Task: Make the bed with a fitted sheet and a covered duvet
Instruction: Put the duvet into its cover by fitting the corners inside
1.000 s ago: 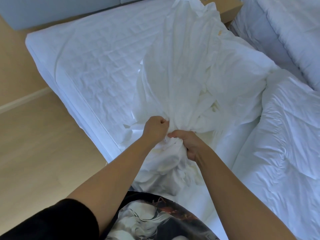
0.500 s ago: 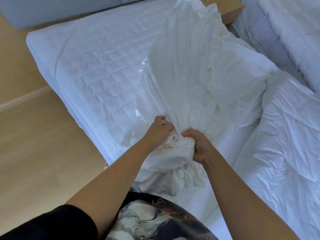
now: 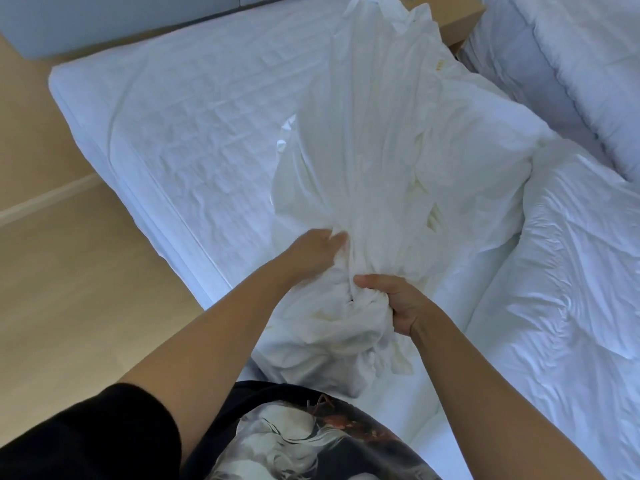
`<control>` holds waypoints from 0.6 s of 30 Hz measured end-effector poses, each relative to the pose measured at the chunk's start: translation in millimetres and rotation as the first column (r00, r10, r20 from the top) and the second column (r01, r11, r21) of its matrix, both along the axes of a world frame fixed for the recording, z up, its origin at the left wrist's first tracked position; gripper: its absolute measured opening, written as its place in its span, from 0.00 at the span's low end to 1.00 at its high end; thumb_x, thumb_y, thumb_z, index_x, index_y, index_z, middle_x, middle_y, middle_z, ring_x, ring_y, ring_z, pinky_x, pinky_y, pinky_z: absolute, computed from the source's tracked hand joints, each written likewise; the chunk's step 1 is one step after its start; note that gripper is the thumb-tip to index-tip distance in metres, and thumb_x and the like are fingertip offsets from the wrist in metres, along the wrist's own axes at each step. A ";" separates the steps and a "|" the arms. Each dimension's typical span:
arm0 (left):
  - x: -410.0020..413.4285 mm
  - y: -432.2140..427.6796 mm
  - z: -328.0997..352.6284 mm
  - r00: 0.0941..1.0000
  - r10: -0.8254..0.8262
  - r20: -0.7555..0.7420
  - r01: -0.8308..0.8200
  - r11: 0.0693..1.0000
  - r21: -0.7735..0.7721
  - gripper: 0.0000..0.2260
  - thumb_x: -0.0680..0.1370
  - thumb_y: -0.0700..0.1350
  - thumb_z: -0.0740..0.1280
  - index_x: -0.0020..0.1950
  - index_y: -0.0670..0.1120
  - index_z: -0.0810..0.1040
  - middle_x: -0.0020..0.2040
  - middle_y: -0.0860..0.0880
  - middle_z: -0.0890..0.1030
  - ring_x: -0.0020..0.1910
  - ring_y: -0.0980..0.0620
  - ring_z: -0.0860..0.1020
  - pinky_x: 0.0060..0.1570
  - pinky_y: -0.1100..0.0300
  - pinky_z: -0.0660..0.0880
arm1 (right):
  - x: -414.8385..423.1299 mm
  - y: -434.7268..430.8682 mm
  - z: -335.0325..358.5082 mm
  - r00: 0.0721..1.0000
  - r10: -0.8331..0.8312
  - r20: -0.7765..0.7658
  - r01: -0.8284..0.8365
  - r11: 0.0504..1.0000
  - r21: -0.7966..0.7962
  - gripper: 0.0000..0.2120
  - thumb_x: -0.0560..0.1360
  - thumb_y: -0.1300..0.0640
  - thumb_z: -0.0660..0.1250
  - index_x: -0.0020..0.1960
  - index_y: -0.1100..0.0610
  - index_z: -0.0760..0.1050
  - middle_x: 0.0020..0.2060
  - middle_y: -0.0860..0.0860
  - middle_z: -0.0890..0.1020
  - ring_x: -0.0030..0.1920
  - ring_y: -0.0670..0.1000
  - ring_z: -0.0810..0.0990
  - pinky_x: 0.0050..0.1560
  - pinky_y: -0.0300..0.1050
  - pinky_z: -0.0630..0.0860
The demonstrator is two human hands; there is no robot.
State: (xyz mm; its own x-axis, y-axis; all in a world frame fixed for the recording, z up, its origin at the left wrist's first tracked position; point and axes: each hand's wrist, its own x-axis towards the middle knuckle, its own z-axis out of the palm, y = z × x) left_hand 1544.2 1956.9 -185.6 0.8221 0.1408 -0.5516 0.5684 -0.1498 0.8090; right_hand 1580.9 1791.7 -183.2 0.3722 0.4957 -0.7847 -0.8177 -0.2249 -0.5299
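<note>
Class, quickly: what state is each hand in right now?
Left hand: on the white sheet, fingers blurred; grip cannot be told.
Right hand: closed, gripping the bunched white sheet.

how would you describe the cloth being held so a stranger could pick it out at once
Start at the bed with the quilted top. Along its middle lies a bunched sheet, its near end gripped by the right hand, the left hand against it. Unlike the quilted surface to its left and the puffy duvet to its right, it is thin, creamy and gathered into long folds.
</note>
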 end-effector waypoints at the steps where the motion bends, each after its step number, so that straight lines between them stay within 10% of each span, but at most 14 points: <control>1: -4.5 -2.3 -2.3 0.992 -0.113 -0.048 0.112 0.993 -0.026 0.23 0.80 0.60 0.54 0.65 0.47 0.74 0.57 0.50 0.75 0.55 0.49 0.74 0.54 0.58 0.69 | -1.0 0.8 -0.6 0.999 -0.045 -0.005 0.045 0.999 0.022 0.10 0.63 0.62 0.71 0.44 0.63 0.83 0.44 0.59 0.84 0.44 0.57 0.84 0.45 0.50 0.81; 4: -16.9 -7.3 -9.6 0.966 -0.248 -0.078 0.229 0.953 -0.200 0.23 0.80 0.61 0.52 0.73 0.54 0.65 0.70 0.52 0.69 0.66 0.50 0.69 0.64 0.56 0.66 | -7.8 6.0 -4.4 0.990 -0.134 -0.038 0.134 0.991 0.004 0.14 0.62 0.60 0.73 0.47 0.64 0.82 0.47 0.61 0.83 0.48 0.59 0.83 0.51 0.54 0.78; 8: -19.7 -18.9 -22.6 0.994 -0.079 0.072 0.078 0.997 0.020 0.21 0.81 0.57 0.52 0.75 0.59 0.57 0.73 0.53 0.65 0.70 0.50 0.66 0.65 0.61 0.61 | -18.7 8.5 -8.5 0.982 -0.155 -0.103 0.155 0.988 -0.009 0.18 0.61 0.58 0.75 0.49 0.63 0.80 0.46 0.60 0.84 0.46 0.59 0.83 0.46 0.52 0.80; 15: -13.7 -36.4 -25.5 0.973 -0.105 0.208 -0.013 0.866 0.499 0.22 0.83 0.53 0.48 0.77 0.53 0.53 0.38 0.45 0.78 0.38 0.47 0.76 0.41 0.55 0.72 | -19.3 -3.5 -12.8 0.973 -0.191 -0.131 0.203 0.976 0.084 0.16 0.62 0.66 0.70 0.49 0.66 0.78 0.47 0.62 0.80 0.48 0.60 0.80 0.54 0.55 0.76; 18: -13.8 -31.7 -21.9 0.982 -0.075 0.171 -0.013 0.886 0.464 0.23 0.82 0.56 0.49 0.75 0.48 0.58 0.43 0.44 0.79 0.39 0.47 0.75 0.41 0.56 0.69 | -19.1 -4.6 -15.7 0.976 -0.200 -0.087 0.211 0.967 0.141 0.17 0.60 0.67 0.69 0.49 0.68 0.77 0.46 0.62 0.80 0.47 0.60 0.80 0.53 0.53 0.77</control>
State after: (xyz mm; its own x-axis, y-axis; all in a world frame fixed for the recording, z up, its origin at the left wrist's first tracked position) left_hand 1530.4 1925.2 -207.5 0.9087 0.3156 -0.2734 0.4095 -0.5456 0.7312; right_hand 1561.8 1787.0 -198.8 0.4237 0.5278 -0.7361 -0.8750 0.0286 -0.4832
